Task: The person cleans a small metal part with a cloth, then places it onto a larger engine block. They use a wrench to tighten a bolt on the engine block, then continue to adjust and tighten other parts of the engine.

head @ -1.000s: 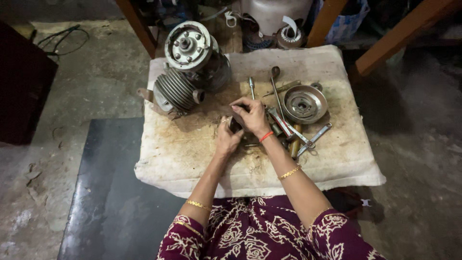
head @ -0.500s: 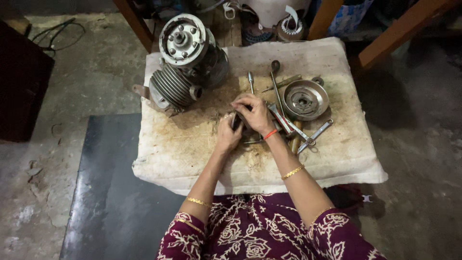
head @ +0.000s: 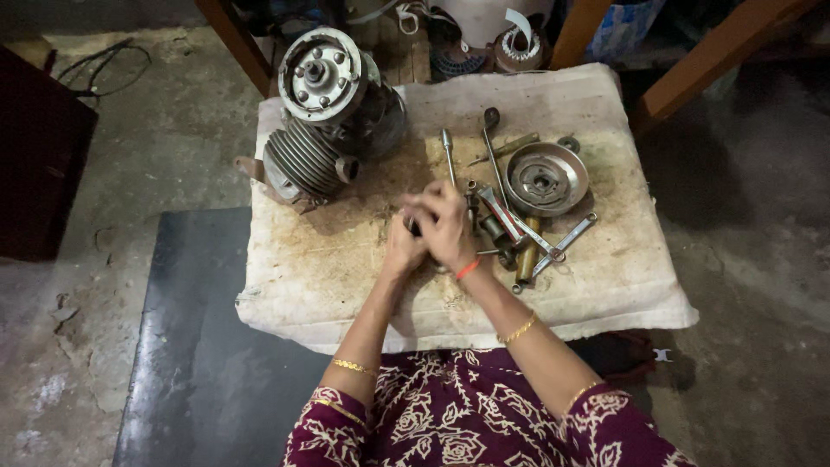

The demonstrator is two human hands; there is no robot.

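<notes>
My left hand (head: 402, 252) and my right hand (head: 446, 223) are pressed together over the middle of a stained white cloth (head: 346, 285). Both close around a small dark part (head: 415, 227) that the fingers mostly hide. A small engine (head: 324, 121) with a finned cylinder and a round flywheel face lies on the cloth up and left of my hands. Just right of my right hand lie spanners (head: 558, 245), a wooden-handled tool (head: 525, 259) and a round metal pulley (head: 545, 179).
A long ratchet handle (head: 493, 147) and a screwdriver (head: 449, 156) lie behind my hands. A dark mat (head: 190, 346) covers the concrete floor at the left. Wooden legs (head: 705, 60) and more parts stand beyond the cloth's far edge. A dark box (head: 39, 182) is far left.
My hands stay clasped on the small part in the same spot; the fingers shift slightly. The view has drifted a little.
</notes>
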